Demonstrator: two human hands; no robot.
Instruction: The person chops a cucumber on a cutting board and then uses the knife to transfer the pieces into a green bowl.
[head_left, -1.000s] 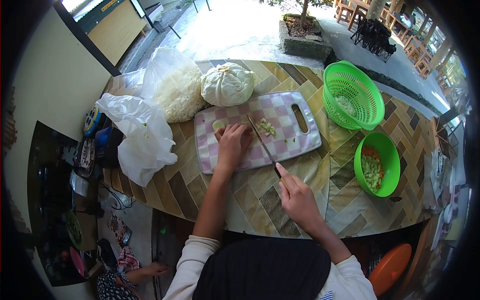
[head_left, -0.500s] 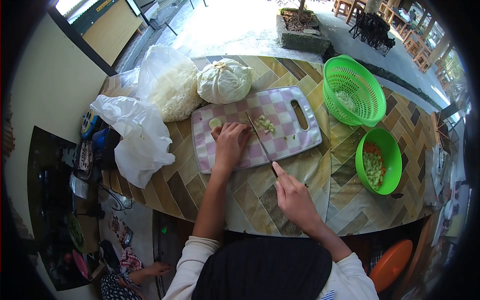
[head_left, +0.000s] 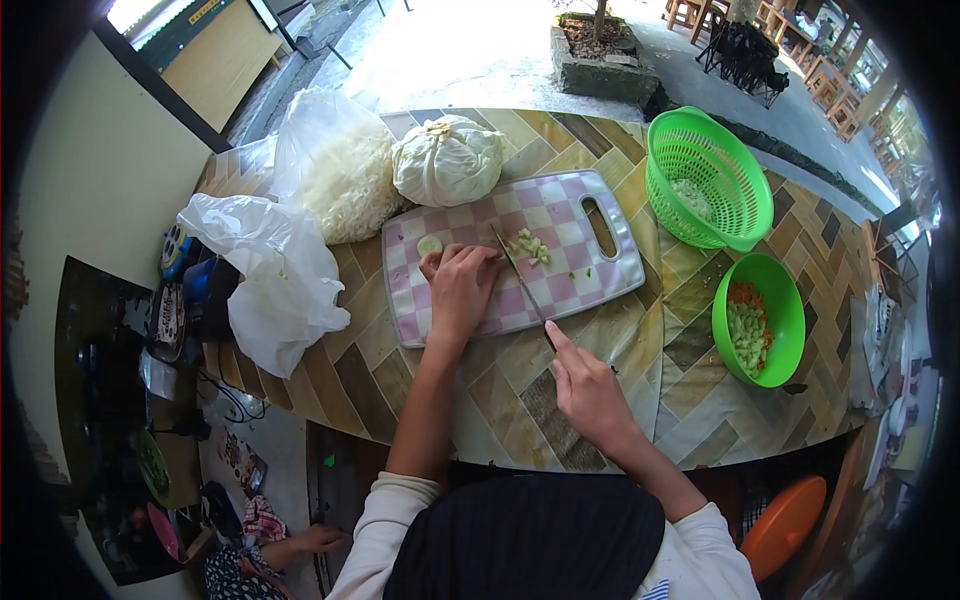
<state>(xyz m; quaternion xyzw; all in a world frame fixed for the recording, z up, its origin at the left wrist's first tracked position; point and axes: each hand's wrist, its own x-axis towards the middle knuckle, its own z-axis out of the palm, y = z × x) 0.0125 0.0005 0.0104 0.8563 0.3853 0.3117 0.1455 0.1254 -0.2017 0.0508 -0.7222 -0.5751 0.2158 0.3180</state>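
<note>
My right hand [head_left: 592, 392] is closed round the handle of a knife [head_left: 519, 275], its index finger stretched along the top. The blade slants over a pink-and-white checked cutting board [head_left: 590, 285], just right of my left fingertips. My left hand [head_left: 462, 288] presses down on the board with curled fingers; whatever lies under them is hidden. Pale green diced pieces [head_left: 532, 247] lie just right of the blade. A round pale green cut piece [head_left: 430, 245] sits by the left knuckles.
Behind the board stand a cabbage [head_left: 448, 162] and a clear bag of pale shreds [head_left: 345, 190]. A white plastic bag [head_left: 275, 290] lies left. To the right are a green colander [head_left: 745, 190] and a green bowl [head_left: 792, 320] of diced vegetables. Another person's hand [head_left: 318, 538] shows lower left.
Almost nothing differs. My right hand and the knife handle have shifted very slightly; my left hand keeps its place on the board.
</note>
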